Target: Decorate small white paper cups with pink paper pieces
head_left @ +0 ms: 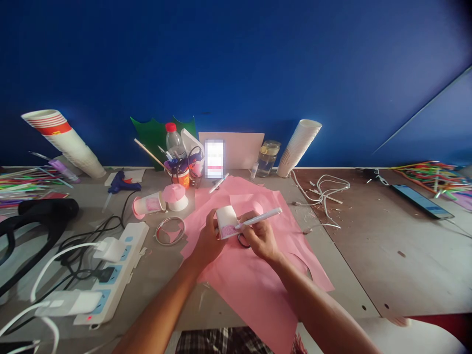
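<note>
My left hand (pixel 208 241) is closed around a small white paper cup (pixel 225 220) held on its side over the pink paper sheet (pixel 254 280). A pink patch shows on the cup's wall. My right hand (pixel 260 237) grips a white marker pen (pixel 260 218), its tip touching the cup's pink patch. Scissors (pixel 243 241) lie partly hidden under my right hand.
Left: a white power strip (pixel 118 270) with plugs and cables, a tape ring (pixel 170 230), pink-decorated cups (pixel 149 203), a blue glue gun (pixel 121 184). Back: cup stacks (pixel 298 146), a bottle (pixel 174 140), a jar (pixel 268 157). Right: white cable (pixel 326 189), a phone (pixel 420 200), coloured straws (pixel 431 174).
</note>
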Action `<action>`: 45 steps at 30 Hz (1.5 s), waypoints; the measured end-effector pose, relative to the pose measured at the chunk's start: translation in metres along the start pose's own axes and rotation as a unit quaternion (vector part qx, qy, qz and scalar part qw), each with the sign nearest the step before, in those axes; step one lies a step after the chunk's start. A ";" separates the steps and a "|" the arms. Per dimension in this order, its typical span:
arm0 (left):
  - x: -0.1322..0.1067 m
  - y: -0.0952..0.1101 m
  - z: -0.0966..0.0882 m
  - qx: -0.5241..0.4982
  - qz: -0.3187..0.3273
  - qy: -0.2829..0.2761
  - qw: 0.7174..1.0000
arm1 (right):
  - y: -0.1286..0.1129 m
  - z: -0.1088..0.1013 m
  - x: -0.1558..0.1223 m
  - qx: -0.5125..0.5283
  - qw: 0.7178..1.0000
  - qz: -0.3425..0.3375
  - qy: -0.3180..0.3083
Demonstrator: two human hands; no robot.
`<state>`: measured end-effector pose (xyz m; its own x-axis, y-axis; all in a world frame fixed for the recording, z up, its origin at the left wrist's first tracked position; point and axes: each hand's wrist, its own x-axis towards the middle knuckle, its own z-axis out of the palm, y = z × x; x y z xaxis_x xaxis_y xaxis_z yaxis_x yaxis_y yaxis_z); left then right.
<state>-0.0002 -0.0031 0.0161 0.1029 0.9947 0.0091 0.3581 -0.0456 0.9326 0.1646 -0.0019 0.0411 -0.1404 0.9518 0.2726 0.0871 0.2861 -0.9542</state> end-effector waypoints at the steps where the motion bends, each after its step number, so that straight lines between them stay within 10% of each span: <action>1: 0.000 0.000 0.000 0.002 -0.001 0.000 1.000 | 0.000 0.000 0.000 -0.001 1.000 0.002 -0.004; 45: -0.001 -0.001 0.000 -0.002 0.018 -0.018 1.000 | 0.000 -0.001 0.000 0.016 0.999 0.029 -0.038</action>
<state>-0.0011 -0.0037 0.0150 0.1489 0.9884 0.0296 0.3494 -0.0806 0.9335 0.1653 -0.0019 0.0414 -0.2110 0.9552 0.2076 0.0667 0.2260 -0.9718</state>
